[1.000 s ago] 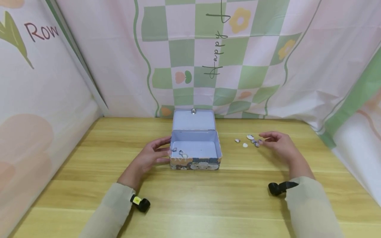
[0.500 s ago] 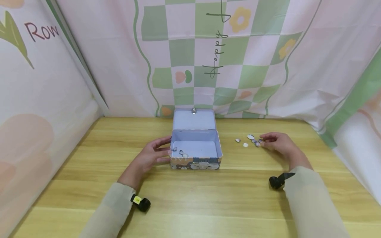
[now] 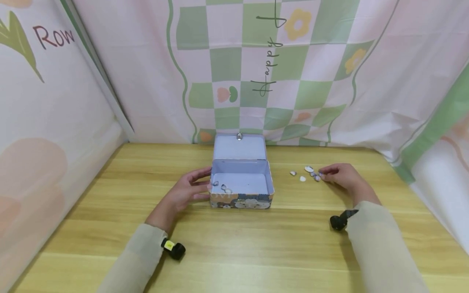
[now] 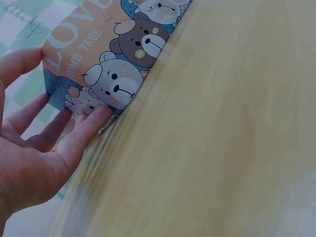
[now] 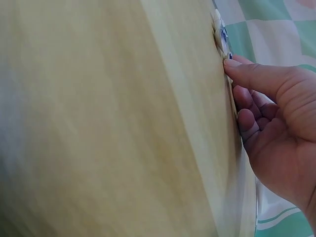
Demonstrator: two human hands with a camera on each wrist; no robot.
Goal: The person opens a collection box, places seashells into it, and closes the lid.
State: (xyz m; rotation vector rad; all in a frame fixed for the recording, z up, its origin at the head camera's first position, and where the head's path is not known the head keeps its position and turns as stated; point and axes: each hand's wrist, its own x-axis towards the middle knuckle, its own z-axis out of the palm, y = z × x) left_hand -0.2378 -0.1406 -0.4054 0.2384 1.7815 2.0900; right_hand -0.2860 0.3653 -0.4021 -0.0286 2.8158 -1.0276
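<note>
An open tin box (image 3: 253, 202) with a pale lilac inside and bear pictures outside stands mid-table, its hinged lid (image 3: 239, 147) raised at the back. Inside, near its left front corner, lie a few small seashells (image 3: 228, 191). My left hand (image 3: 181, 191) rests spread fingers against the box's left side; in the left wrist view the thumb touches the lower front face (image 4: 131, 64). To the right of the box, several seashells (image 3: 309, 169) lie loosely together. My right hand (image 3: 342, 177) pinches a small purplish seashell (image 3: 320, 174) between thumb and forefinger at that group's right edge.
A wood-grain table (image 3: 234, 252) carries everything. Behind it hangs a checkered, flower-printed curtain (image 3: 256, 65), close to the raised lid. A printed cloth wall (image 3: 55, 122) bounds the left side, another hanging cloth (image 3: 439, 162) the right.
My right hand's thumb and fingertips have closed in on a seashell at the right of the group. The left hand stays against the box. The head view has shifted slightly.
</note>
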